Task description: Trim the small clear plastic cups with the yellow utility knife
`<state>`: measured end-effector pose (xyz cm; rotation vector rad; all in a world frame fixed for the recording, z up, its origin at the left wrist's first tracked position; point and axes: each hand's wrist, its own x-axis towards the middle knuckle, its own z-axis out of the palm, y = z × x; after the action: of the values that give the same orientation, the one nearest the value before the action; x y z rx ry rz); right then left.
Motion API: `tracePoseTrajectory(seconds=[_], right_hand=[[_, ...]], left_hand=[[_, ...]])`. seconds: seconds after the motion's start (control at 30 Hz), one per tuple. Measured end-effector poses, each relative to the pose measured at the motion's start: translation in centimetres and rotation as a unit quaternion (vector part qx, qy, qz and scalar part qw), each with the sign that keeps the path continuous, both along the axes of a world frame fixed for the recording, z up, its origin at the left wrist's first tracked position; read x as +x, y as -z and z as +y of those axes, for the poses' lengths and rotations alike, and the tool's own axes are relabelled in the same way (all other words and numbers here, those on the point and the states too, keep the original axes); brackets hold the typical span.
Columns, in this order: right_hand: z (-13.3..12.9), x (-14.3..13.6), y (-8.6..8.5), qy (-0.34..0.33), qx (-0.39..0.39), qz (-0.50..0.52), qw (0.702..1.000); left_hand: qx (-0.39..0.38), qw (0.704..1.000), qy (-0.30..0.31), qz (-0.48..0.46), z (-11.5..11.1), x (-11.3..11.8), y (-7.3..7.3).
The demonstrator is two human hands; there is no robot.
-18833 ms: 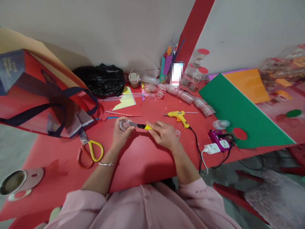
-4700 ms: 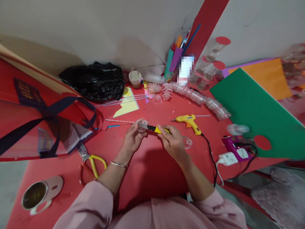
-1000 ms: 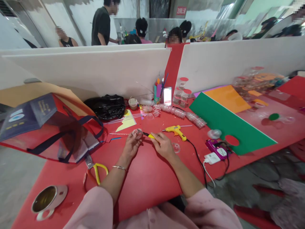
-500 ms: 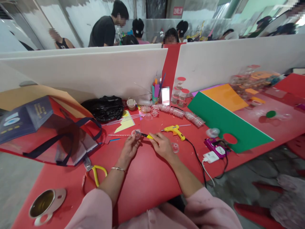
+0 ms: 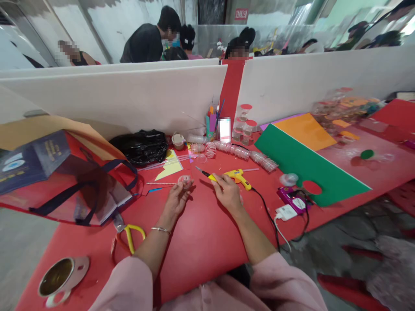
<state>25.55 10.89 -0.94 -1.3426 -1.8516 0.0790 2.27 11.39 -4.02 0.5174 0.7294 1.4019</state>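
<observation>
My left hand [image 5: 177, 198] pinches a small clear plastic lid [image 5: 184, 180] by its lower edge, raised over the red table. In my right hand [image 5: 226, 191] is a craft knife [image 5: 209, 176] with a yellow and black handle, its blade pointing up and left. Blade and lid are apart. Just beyond my right hand lies a yellow hot glue gun [image 5: 239, 177]. A striped straw [image 5: 160, 184] rests on the table left of the lid. Beside my right wrist, another clear piece is mostly hidden.
Rows of clear plastic lids [image 5: 238, 151] lie at the back. A green board [image 5: 311, 166] and purple power strip [image 5: 293, 200] are on the right. Scissors [image 5: 129, 237], a cup of liquid [image 5: 63, 276] and a large bag [image 5: 87, 172] stand left. A white partition [image 5: 113, 95] runs behind.
My right hand has drawn the craft knife back to the right, away from the lid. The left hand keeps the lid in nearly the same place.
</observation>
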Motion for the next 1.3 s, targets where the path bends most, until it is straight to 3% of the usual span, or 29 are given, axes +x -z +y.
tracePoseTrajectory(seconds=[0.2,0.6,0.8,0.97,1.17,1.3], right_hand=[[-0.7,-1.3,0.0,-0.104,0.004,-0.016,0.994],[-0.1,-0.8,0.6,-0.028,0.034,-0.034,0.998],[-0.4,-1.3,0.5,-0.092,0.024,-0.026,0.995],[0.0,-0.8,0.8,-0.015,0.026,-0.035,0.999],[-0.7,-1.5,0.4,-0.096,0.013,-0.018,0.995],[-0.6,-1.7,0.8,-0.09,0.013,-0.027,0.996]], left_hand=[[-0.017,0.999,-0.035,0.007,0.3,0.1,0.7],[0.008,1.0,0.007,-0.012,0.3,-0.2,0.8],[0.0,1.0,-0.012,-0.02,0.1,0.0,0.4],[0.009,1.0,0.023,-0.016,0.0,0.0,0.2],[0.004,1.0,-0.014,-0.028,0.3,0.0,0.3],[-0.008,0.999,-0.006,-0.032,0.3,0.0,0.1]])
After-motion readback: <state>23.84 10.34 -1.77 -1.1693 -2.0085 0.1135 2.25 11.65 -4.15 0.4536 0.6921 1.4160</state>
